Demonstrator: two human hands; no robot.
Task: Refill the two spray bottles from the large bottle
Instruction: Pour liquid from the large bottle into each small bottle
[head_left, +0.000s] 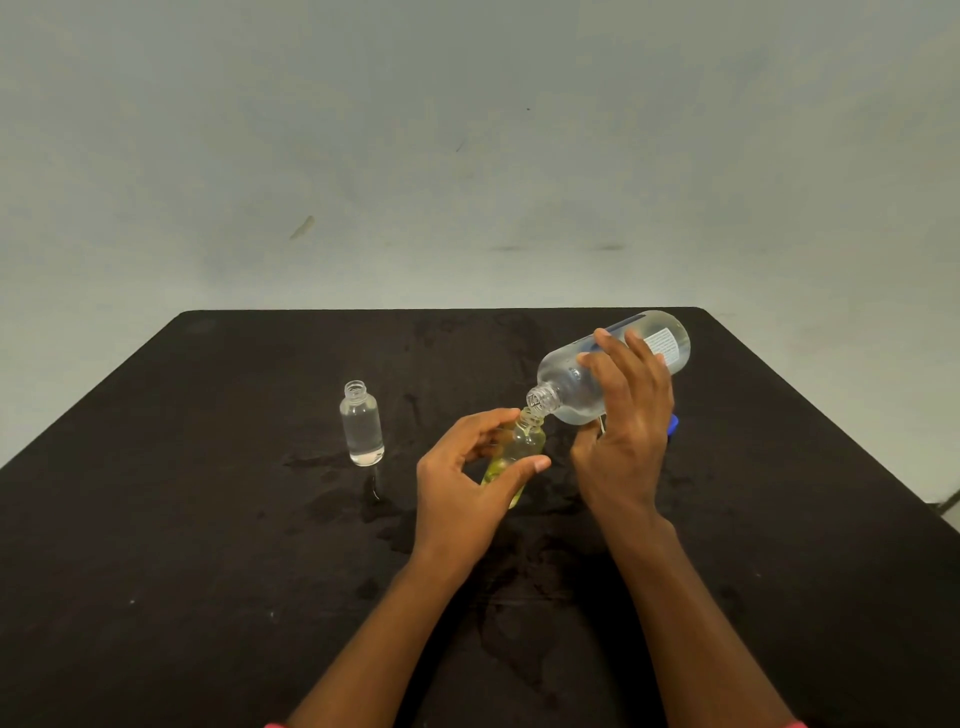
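Near the middle of the black table (208, 519), the right hand (626, 441) wraps the large clear plastic bottle (566, 384), tipped so its open neck meets the mouth of the small yellow-tinted spray bottle (524, 441), which the left hand (457, 499) pinches between thumb and fingertips. Best to tilt gently, hold both mouths aligned, and stop short of the rim. The small clear spray bottle (362, 426) toward the left edge already looks full.

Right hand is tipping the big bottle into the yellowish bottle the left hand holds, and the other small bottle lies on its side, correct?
Not quite: the head view shows the other small bottle standing upright on the table. The rest holds: the right hand tips the big bottle into the yellowish bottle in the left hand.
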